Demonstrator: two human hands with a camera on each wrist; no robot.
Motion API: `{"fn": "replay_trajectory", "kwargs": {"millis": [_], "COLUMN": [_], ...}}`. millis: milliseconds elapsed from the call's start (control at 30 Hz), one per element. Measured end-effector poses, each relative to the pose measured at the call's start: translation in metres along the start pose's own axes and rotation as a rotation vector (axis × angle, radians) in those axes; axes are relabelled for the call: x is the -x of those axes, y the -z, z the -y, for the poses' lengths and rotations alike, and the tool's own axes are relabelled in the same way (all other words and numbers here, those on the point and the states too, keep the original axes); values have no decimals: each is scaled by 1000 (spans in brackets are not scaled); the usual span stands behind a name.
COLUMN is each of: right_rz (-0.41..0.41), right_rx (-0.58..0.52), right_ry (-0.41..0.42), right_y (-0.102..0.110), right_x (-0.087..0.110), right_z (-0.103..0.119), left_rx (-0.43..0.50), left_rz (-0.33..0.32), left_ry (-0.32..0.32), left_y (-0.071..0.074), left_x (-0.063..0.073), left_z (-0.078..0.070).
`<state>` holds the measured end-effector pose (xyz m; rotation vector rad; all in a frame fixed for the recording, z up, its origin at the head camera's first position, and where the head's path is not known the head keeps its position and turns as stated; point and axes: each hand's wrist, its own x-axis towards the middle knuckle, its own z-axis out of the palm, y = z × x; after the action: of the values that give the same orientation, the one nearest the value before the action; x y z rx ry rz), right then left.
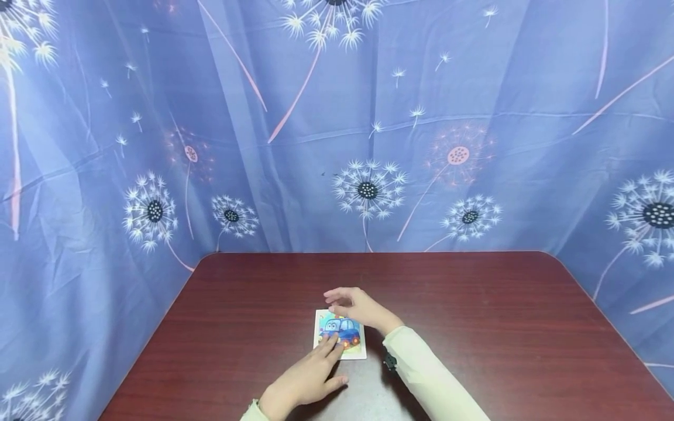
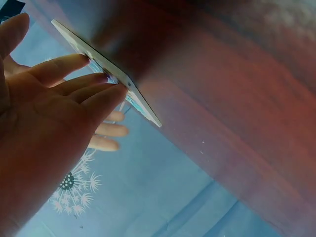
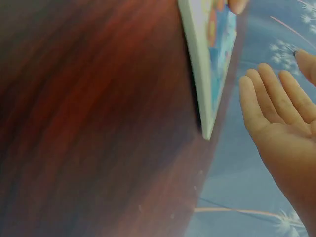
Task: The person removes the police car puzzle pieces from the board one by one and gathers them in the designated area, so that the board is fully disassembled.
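A small square picture board [image 1: 347, 334] with a white border and a blue cartoon car lies flat on the table. My left hand [image 1: 310, 374] reaches in from the near side, its straight fingertips resting on the board's lower part. In the left wrist view, the fingertips of that hand [image 2: 59, 98] meet the face of the board [image 2: 106, 69]. My right hand [image 1: 363, 308] hovers over the board's far right corner, fingers extended and loosely bent. Seen from the right wrist, the right hand [image 3: 281, 108] holds nothing and is apart from the thick-edged board [image 3: 200, 74].
The reddish-brown wooden table [image 1: 253, 304] has rounded far corners. Blue curtains [image 1: 316, 175] printed with dandelions hang behind it and along its sides. A small black device [image 1: 389, 361] sits at the right wrist, below the pale sleeve [image 1: 429, 371].
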<state>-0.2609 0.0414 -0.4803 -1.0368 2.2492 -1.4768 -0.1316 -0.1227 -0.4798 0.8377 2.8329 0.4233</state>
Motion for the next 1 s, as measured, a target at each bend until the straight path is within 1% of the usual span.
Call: {"fn": "replay_trajectory", "kwargs": {"millis": [100,233,467,600,800,1000], "right_rz": [25,32,44,49,41,28], "right_rx": [13,30,57,79,142,192], "right_ry": [-19,-29,-95,-111,-114,-153], "right_y": [-2,-3,-4,-5,-8,-10], "right_x": [-2,-4,-4,-4,-7,-10], "right_z": [-4,-8,-10,-9,-9,-5], "left_rx": [9,23,31,28,6,15], "left_rz": [17,28,49,49,23,38], "left_ry": [6,15,9,4,-14,-18], "left_y": [1,3,7,6,6,6], "left_x": [-1,-1,0,-1,-1,-2], "left_z": [-1,-1,-1,1,1,1]}}
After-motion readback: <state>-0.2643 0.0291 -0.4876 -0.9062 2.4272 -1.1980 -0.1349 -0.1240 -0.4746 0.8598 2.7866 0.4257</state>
